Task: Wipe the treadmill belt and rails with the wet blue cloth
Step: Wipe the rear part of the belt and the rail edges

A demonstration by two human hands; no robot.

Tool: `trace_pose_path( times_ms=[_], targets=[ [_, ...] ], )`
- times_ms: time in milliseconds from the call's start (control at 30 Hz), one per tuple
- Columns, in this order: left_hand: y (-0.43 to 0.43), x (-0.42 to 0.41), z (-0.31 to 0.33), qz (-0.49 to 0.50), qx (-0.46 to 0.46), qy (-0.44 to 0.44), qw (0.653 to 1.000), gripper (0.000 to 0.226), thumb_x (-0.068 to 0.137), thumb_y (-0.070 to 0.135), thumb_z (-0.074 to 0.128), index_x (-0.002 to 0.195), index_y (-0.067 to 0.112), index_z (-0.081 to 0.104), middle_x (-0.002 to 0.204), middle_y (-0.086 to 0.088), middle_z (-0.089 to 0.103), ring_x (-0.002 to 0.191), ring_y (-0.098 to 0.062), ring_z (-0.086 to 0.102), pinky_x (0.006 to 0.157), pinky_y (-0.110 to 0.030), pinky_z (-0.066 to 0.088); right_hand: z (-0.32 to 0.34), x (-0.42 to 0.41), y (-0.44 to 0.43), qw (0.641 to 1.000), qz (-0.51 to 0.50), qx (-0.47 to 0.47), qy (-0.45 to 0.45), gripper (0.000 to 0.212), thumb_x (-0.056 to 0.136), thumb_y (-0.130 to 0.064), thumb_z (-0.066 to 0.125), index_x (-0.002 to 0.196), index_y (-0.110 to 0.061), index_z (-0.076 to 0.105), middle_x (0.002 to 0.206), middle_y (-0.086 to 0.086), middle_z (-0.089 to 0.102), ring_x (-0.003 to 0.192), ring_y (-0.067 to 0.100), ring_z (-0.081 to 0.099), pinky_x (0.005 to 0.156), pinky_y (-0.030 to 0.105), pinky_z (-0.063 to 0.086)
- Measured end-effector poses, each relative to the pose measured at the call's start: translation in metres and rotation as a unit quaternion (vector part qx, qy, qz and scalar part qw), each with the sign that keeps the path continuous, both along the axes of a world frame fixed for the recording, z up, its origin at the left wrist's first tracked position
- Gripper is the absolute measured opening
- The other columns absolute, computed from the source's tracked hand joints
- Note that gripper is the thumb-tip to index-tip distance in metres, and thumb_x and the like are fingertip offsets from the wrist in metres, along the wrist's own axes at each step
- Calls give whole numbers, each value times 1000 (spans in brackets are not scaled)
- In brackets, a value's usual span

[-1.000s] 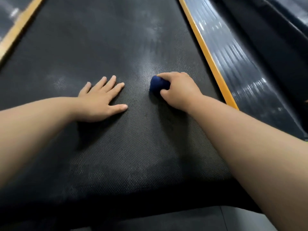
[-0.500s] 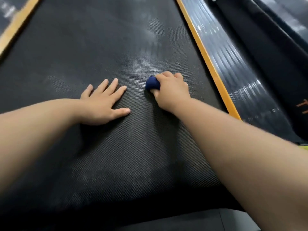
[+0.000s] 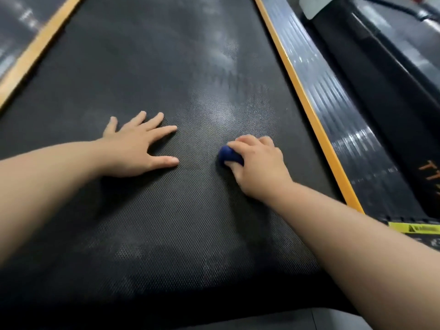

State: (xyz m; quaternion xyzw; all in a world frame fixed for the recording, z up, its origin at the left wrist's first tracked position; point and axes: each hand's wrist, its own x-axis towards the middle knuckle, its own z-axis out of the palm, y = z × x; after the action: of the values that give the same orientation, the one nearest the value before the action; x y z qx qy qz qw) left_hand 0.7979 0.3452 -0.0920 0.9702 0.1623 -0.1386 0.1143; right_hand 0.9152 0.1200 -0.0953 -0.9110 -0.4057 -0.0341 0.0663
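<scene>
A person's right hand [image 3: 258, 164] is gripping a balled-up wet blue cloth [image 3: 229, 158], pressing it onto the black textured treadmill belt [image 3: 166, 67] mid-wipe. The left hand [image 3: 138, 148] is lying flat beside it, fingers spread. Next, likely sweeping toward the ribbed black side rail [image 3: 345, 120].

Dim, soft light on a dark belt [image 3: 166, 222], blurred toward the far end.

Pale glare lies on the belt beyond the right hand [image 3: 258, 167], and bright streaks on the ribbed rail [image 3: 352, 139] to its right. Soft shadows spread on the belt under both forearms. The belt's far end is smeared; its near end sinks into black.
</scene>
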Motion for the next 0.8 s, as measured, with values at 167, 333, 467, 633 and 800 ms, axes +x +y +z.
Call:
trace_pose_path(
  times_ms=[167, 333, 467, 633, 800],
  targets=[
    [0, 1, -8, 3, 8, -11, 1000, 97, 56, 87, 16, 145, 51, 1, 157, 17, -10, 145, -11, -12, 115, -54, -7, 0, 51, 75, 996, -79, -8, 34, 31, 93, -41, 49, 123, -35, 54, 130, -7, 48, 119, 28, 37, 93, 39, 33],
    [3, 2, -9, -5, 18, -7, 1000, 96, 57, 86, 16, 145, 51, 0, 157, 16, -11, 145, -13, -12, 114, -55, -6, -2, -5, 23, 999, -9, 35, 32, 33, 87, -41, 55, 119, -38, 57, 120, -9, 51, 109, 27, 42, 90, 41, 37],
    [4, 1, -10, -7, 14, -1, 1000, 98, 55, 88, 14, 145, 52, -2, 157, 17, -13, 145, -13, -14, 114, -55, -7, 0, -53, -21, 996, 70, 58, -4, 32, 75, -41, 57, 106, -34, 64, 102, -9, 59, 91, 27, 51, 73, 38, 44],
    [2, 2, -11, -1, 6, -5, 1000, 94, 58, 87, 17, 144, 53, -2, 157, 18, -13, 145, -12, -14, 114, -55, -7, -3, 4, 39, 1000, 10, 19, 3, 31, 87, -42, 55, 118, -38, 58, 122, -8, 53, 111, 28, 44, 90, 40, 38],
    [3, 1, -13, -1, 11, -23, 1000, 85, 69, 83, 28, 144, 53, 2, 157, 18, -10, 145, -11, -12, 114, -54, -8, -5, 37, 90, 999, -50, 7, 19, 29, 92, -44, 49, 119, -38, 54, 127, -6, 50, 117, 30, 41, 92, 41, 35]
  ],
)
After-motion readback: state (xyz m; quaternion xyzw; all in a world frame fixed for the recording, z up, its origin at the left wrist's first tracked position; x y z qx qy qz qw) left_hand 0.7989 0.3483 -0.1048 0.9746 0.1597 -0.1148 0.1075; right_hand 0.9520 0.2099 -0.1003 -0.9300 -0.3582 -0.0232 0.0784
